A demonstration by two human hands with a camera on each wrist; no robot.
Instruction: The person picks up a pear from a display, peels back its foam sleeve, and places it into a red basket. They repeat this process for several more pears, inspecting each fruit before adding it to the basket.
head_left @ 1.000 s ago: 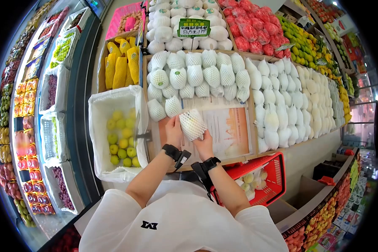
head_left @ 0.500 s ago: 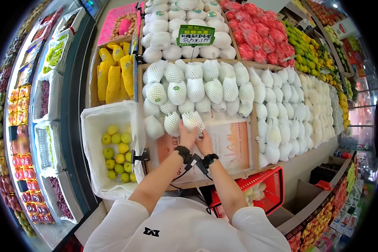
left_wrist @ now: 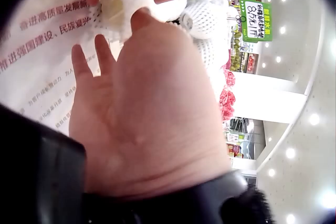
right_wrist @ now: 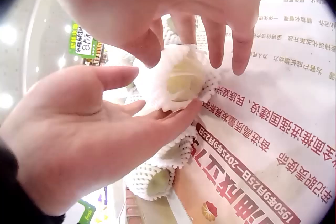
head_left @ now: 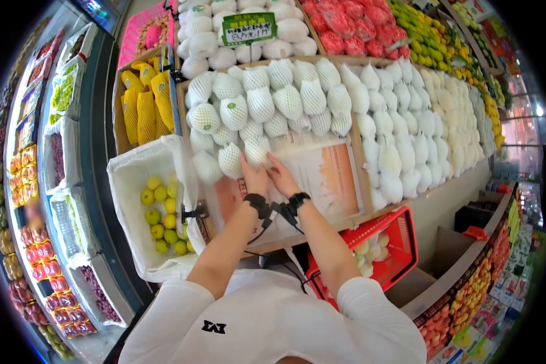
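A fruit in a white foam net [head_left: 256, 149] sits at the right end of the short front row, beside another netted fruit [head_left: 229, 160]. Fairly straight fingers of my left hand [head_left: 255, 178] touch its near left side. From the right, my right hand [head_left: 283, 177] reaches the same fruit with extended fingers. Seen in the right wrist view, the pale green fruit [right_wrist: 185, 79] shows through its net between the left hand [right_wrist: 79, 129] below and the right hand [right_wrist: 168, 14] above. The left wrist view has the left hand's [left_wrist: 152, 103] fingers spread over printed paper [left_wrist: 42, 56].
Wooden edging [head_left: 361, 164] separates this bin from more wrapped fruit [head_left: 389, 159]. At the left stands a white-lined crate [head_left: 127, 176] of yellow-green fruit. A red basket [head_left: 403, 242] holding wrapped fruit is at the lower right. A green price sign [head_left: 249, 29] stands behind the rows.
The netted fruit has gone from between both hands above the paper to the front row, up and left. The hands' hold has loosened, with both still touching it. The head view has shifted.
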